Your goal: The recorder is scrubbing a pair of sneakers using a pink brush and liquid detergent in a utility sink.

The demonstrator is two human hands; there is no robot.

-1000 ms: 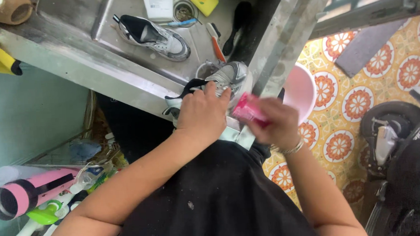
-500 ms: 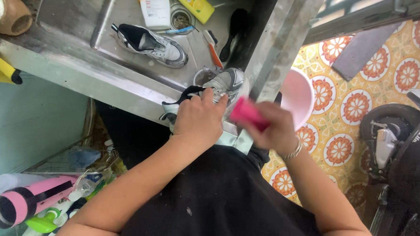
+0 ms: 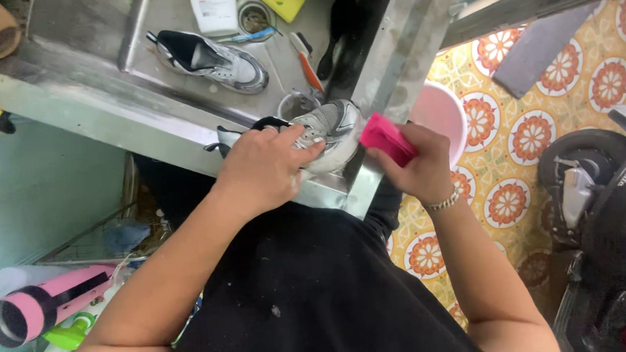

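Sneaker [image 3: 328,129] rests on the counter's [image 3: 77,102] front corner, gripped by left hand [image 3: 263,167]; right hand [image 3: 418,168] clutches pink cloth [image 3: 385,139] just beside it.

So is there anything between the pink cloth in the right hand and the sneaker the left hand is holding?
Nothing visible. The pink cloth in the right hand sits right at the toe of the grey sneaker, which the left hand grips.

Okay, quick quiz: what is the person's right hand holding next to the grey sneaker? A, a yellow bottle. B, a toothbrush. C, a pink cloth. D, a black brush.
C: the right hand grips a bright pink cloth beside the toe of the grey sneaker, which the left hand steadies on the edge of the steel sink.
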